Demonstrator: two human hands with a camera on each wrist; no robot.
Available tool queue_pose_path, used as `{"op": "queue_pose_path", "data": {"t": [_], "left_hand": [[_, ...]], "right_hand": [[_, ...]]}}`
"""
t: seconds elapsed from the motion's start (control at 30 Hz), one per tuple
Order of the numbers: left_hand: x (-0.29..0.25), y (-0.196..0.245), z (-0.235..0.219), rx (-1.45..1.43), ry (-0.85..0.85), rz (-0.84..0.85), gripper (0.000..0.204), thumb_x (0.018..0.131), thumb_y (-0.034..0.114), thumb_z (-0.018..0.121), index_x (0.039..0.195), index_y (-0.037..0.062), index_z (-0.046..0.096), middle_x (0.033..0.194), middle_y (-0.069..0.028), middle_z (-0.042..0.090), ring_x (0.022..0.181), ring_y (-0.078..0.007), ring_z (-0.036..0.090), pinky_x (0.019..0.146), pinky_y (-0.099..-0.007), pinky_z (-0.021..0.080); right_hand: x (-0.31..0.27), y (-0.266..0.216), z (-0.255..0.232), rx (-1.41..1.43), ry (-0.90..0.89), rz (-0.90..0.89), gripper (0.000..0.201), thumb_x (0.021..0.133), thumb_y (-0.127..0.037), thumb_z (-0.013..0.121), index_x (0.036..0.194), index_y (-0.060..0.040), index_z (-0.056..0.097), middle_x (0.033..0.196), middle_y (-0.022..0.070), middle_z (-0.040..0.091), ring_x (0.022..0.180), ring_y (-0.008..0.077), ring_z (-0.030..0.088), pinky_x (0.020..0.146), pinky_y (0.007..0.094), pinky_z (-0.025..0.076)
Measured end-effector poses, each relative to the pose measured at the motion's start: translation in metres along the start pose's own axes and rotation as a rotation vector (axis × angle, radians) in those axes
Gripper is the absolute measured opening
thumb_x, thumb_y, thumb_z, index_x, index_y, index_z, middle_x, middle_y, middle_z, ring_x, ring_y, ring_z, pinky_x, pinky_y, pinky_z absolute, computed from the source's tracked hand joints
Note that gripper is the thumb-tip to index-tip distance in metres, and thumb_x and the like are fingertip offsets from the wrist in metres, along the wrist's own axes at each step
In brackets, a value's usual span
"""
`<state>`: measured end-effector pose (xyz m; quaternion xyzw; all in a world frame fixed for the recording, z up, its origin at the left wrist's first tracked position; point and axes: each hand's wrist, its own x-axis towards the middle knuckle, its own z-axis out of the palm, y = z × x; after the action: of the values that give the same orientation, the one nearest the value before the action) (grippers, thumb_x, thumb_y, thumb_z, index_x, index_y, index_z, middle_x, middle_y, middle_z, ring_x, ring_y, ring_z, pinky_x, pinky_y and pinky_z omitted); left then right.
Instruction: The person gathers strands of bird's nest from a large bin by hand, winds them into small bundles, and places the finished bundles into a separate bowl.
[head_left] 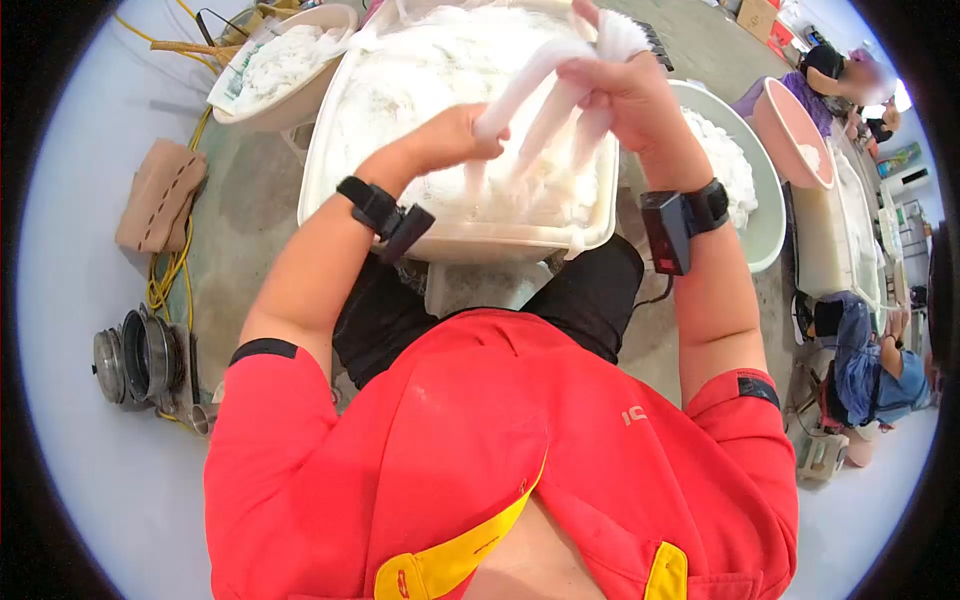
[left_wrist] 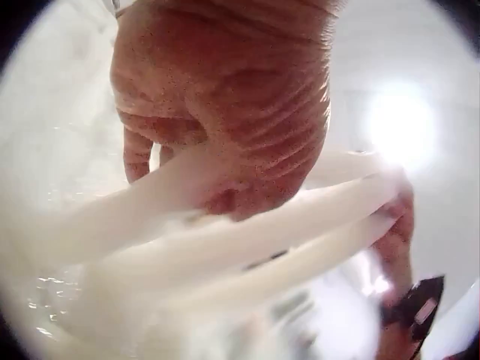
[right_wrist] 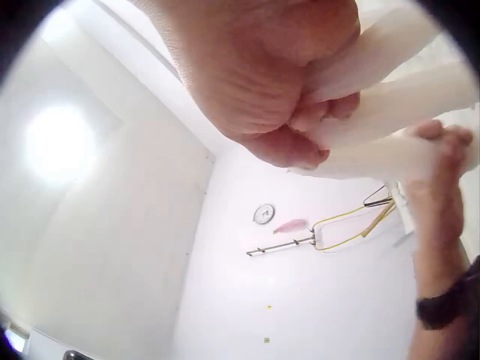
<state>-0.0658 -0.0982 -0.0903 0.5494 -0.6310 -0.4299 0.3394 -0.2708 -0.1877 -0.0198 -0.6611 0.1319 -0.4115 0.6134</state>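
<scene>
Both hands are raised over a large white tub (head_left: 460, 243) filled with a wet white mass. My left hand (head_left: 448, 138) has its fingers curled round one of several long, soft, white, tube-like strands (head_left: 532, 84). Further right, my right hand (head_left: 635, 105) grips the bunched strands, which hang down toward the tub between the hands. In the left wrist view, the left hand (left_wrist: 225, 105) holds one strand while others stretch behind it. From the right wrist, strands (right_wrist: 397, 101) come out of the curled fingers of the right hand (right_wrist: 277, 82).
A basin (head_left: 335, 85) of white material stands at the upper left, and a pale green basin (head_left: 768, 225) at the right. Beyond that is a pink basin (head_left: 780, 120). Metal pots (head_left: 150, 350) and a yellow hose (head_left: 170, 285) lie leftward. Other people (head_left: 870, 350) sit at far right.
</scene>
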Motion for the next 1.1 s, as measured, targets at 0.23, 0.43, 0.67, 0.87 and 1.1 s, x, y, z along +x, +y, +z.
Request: {"op": "queue_pose_path", "data": {"t": [0.23,0.43,0.67,0.87,1.1], "left_hand": [[-0.010,-0.135,-0.041,0.636,0.639,-0.164,0.032,0.078,0.016,0.058,0.104,-0.0025,0.057,0.093,-0.0140,0.063,0.087,-0.0255,0.059,0.081,-0.0350,0.046],[-0.006,-0.034,-0.187,-0.665,0.959,0.452,0.020,0.081,0.004,0.047,0.093,0.0004,0.063,0.085,-0.0108,0.064,0.077,-0.0216,0.061,0.064,-0.0355,0.050],[-0.042,0.145,-0.163,-0.001,0.463,0.426,0.014,0.080,0.009,0.051,0.083,0.0013,0.063,0.068,-0.0077,0.058,0.061,-0.0212,0.057,0.055,-0.0315,0.047],[0.003,0.106,-0.055,0.425,0.198,0.064,0.026,0.072,0.013,0.058,0.094,0.0006,0.063,0.083,-0.0076,0.062,0.074,-0.0154,0.056,0.064,-0.0279,0.044],[0.004,0.075,-0.022,0.087,0.180,0.101,0.024,0.075,0.019,0.063,0.093,0.0029,0.061,0.080,-0.0021,0.060,0.070,-0.0094,0.056,0.064,-0.0250,0.045]], "right_hand": [[0.005,-0.026,-0.037,0.132,0.121,-0.123,0.048,0.074,-0.001,0.065,0.119,0.0016,0.050,0.081,0.0041,0.062,0.058,0.0059,0.053,0.050,0.0190,0.041],[-0.011,-0.001,-0.025,-0.049,0.165,0.063,0.077,0.070,0.000,0.069,0.137,0.0027,0.031,0.068,-0.0023,0.051,0.051,0.0061,0.042,0.047,0.0219,0.036],[0.002,0.019,-0.020,-0.396,-0.037,0.221,0.083,0.071,-0.005,0.070,0.140,0.0001,0.025,0.077,0.0009,0.057,0.056,0.0071,0.046,0.053,0.0216,0.038],[-0.012,0.007,0.013,-0.184,-0.282,0.153,0.094,0.068,-0.010,0.073,0.143,-0.0031,0.018,0.123,0.0118,0.052,0.074,0.0047,0.047,0.068,0.0202,0.042],[-0.012,-0.001,0.018,-0.032,-0.035,0.157,0.070,0.071,-0.006,0.070,0.133,0.0006,0.038,0.084,0.0009,0.059,0.061,0.0057,0.050,0.055,0.0196,0.039]]}}
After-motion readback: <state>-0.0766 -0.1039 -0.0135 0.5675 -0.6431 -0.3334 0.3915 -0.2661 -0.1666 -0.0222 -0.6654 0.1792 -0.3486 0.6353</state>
